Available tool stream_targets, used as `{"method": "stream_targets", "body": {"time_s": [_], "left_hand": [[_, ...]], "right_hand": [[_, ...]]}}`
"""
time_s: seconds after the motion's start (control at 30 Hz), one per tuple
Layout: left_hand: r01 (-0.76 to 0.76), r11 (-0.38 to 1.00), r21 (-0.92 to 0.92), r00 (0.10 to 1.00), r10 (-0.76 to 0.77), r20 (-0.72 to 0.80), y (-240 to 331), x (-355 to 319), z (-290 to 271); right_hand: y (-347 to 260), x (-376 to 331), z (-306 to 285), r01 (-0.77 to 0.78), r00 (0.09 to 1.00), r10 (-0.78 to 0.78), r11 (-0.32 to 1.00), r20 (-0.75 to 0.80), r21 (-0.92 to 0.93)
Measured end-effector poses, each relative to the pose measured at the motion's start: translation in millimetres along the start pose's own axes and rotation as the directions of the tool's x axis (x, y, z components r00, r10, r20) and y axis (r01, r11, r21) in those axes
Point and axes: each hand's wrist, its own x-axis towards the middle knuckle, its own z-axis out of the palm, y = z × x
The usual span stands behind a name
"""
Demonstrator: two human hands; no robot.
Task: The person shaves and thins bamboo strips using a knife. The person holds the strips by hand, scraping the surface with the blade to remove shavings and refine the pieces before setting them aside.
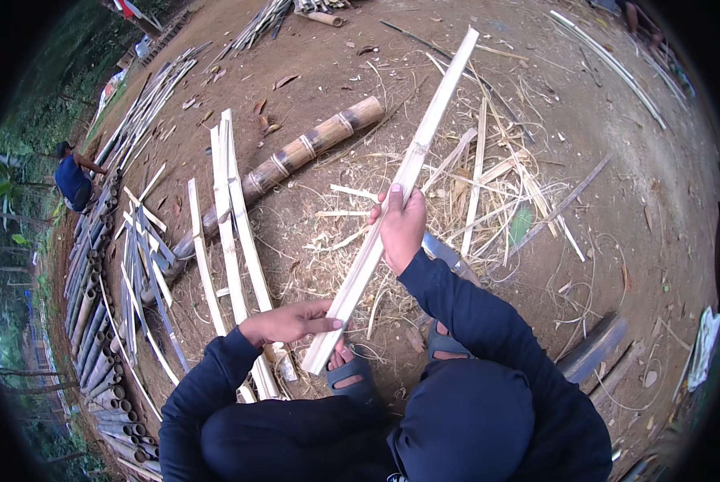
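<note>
Hands hold one long bamboo strip (pixel 392 201) that slants up and away from the person. Left hand (pixel 289 323) is closed on the strip near its low end, fingers laid over the top. Right hand (pixel 400 229) is wrapped around the strip near its middle, arm reaching forward. Just behind the right wrist a grey blade (pixel 450 255) peeks out, mostly hidden by the dark sleeve, so I cannot tell what holds it. Both feet in sandals (pixel 356 377) are partly covered by the knees. To the left, more split strips (pixel 235 233) lie on the dirt ground (pixel 617 225), beside a thick bamboo pole (pixel 295 157). Thin shavings (pixel 488 185) are scattered to the right, with bare ground beyond them.
</note>
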Motion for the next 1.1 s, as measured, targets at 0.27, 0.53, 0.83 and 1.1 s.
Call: {"method": "stream_targets", "body": {"time_s": [0.27,0.53,0.83,1.1], "left_hand": [[-0.320,0.896,-0.308,0.915,0.208,-0.346,45.8,-61.4,-13.8],[-0.946,0.193,0.261,-0.028,0.753,-0.658,58.1,-82.0,-15.5],[-0.658,-0.119,0.744,-0.677,0.527,-0.514,142.1,-76.5,77.1],[-0.576,-0.131,0.807,-0.518,0.822,-0.236,178.9,-263.3,85.1]], "right_hand": [[-29.5,17.8,-4.1,-0.072,0.995,0.060,0.986,0.083,0.153],[-76.9,-30.7,37.0,-0.194,0.968,0.139,0.943,0.210,0.269],[-90.0,-79.1,97.0,-0.297,0.898,0.118,0.873,0.425,0.386],[-57.2,-60.0,8.7,0.739,0.456,-0.121,0.604,0.882,-0.299]]}}
